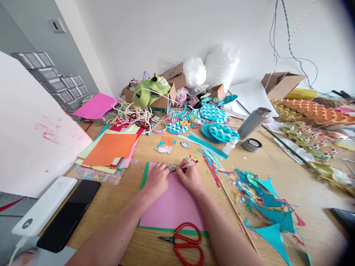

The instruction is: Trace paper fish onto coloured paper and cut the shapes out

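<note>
My right hand (190, 177) grips a slim pen (189, 164), its tip end hidden by my fingers, near the top edge of a pink-purple sheet (174, 207). My left hand (157, 179) rests flat on the same sheet, fingertips at a small paper cut-out (172, 169) with dark lines on it. Most of that cut-out is hidden between the hands. Under the pink sheet lies a green sheet (143, 181). Red-handled scissors (186, 242) lie closed across its lower edge. Beyond my hands are a drawn white paper fish (164, 149) and a smaller grey one (185, 144).
Coloured sheets (109, 149), a black phone (69, 214) and a white power bank (46, 205) are on the left. A glue bottle (230, 145), steel flask (253, 123), wooden stick (238, 216) and blue paper scraps (273, 225) lie right. Craft materials crowd the back.
</note>
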`<state>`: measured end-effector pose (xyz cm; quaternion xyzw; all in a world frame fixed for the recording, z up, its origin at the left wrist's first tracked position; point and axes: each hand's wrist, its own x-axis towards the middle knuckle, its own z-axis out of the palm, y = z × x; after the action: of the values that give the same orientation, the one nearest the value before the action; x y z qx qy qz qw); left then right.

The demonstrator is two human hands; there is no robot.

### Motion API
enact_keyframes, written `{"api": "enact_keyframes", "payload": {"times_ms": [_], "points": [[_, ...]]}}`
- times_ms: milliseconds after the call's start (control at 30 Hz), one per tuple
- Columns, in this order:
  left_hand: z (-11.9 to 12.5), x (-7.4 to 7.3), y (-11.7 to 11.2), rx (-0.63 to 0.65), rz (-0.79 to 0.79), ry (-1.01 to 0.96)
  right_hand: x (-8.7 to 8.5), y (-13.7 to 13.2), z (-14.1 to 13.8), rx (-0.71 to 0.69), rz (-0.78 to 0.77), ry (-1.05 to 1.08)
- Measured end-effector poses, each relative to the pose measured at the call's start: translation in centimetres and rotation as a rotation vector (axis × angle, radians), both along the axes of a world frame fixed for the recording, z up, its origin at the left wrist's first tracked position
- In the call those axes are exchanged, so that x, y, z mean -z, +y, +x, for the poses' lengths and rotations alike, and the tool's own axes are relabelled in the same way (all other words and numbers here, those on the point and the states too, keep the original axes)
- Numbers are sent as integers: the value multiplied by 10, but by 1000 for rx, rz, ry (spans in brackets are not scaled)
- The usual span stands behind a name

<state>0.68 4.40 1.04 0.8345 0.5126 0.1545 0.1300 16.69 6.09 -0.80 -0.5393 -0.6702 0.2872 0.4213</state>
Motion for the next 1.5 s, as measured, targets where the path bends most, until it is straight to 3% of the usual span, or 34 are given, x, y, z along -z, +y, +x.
{"api": "enact_keyframes", "payload": {"times_ms": [733,1133,1333,1500], "points": [[-1,3,1,3,33,13,-1,-1,0,-9,-39,21],[-3,2,3,-10,15,-94,-4,1,2,84,-41,264],[-7,6,8,-46,10,-185,-7,-1,-3,-34,-98,335],[-11,8,14,-65,-35,-227,-14,-10,-8,-166,15,151]]}}
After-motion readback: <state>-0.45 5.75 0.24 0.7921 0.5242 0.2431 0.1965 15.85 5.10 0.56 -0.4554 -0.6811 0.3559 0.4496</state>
